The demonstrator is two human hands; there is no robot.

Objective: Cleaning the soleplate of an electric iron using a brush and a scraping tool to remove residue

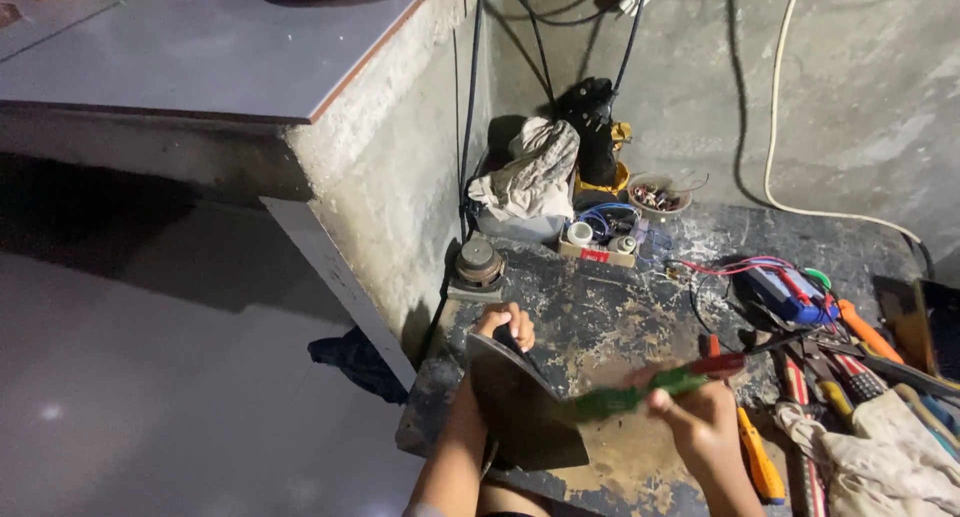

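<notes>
Speaker behind dark panel; tools right, on workbench.

The green-handled tool is motion-blurred (its tip unreadable), and both forearms are cut off by the bottom edge.

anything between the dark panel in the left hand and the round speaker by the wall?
Head view: only bare, scuffed worktop lies between the dark panel that the left hand grips and the round speaker. Nothing sits in that stretch.

The left hand grips the top edge of a dark metal sheet standing on the worn surface. The right hand holds a blurred green-handled tool against it, with screwdrivers lying just beside.
</notes>
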